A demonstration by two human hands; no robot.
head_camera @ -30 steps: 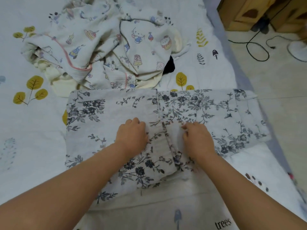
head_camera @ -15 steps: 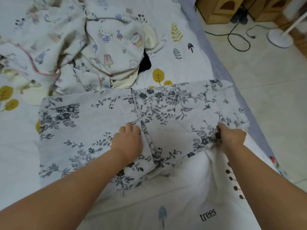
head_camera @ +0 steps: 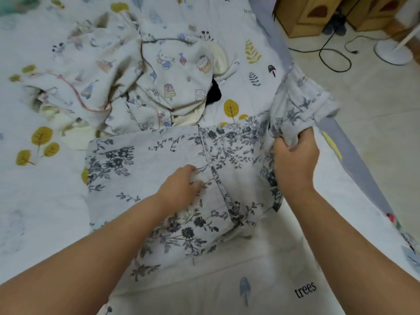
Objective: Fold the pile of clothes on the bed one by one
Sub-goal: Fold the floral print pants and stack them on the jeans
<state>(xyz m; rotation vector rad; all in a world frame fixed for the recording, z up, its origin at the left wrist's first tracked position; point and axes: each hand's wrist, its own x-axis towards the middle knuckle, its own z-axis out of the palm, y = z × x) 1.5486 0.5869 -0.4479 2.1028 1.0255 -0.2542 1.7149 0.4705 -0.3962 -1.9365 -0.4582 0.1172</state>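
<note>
My right grip [head_camera: 295, 153] is clenched on the bunched right end of the floral garment [head_camera: 159, 169], lifted off the bed [head_camera: 34, 212]; my left grip [head_camera: 181, 186] presses beside the centre seam, fingers curled. The cloth is light, soft and limp, best taken at an edge. A moment earlier that end lay flat; the unfolded pile [head_camera: 136, 76] waits beyond.

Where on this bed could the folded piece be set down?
Bare sheet lies left of the floral garment, below the unfolded pile, and along the near edge by the word "trees". The far middle is crowded with the pile.
</note>
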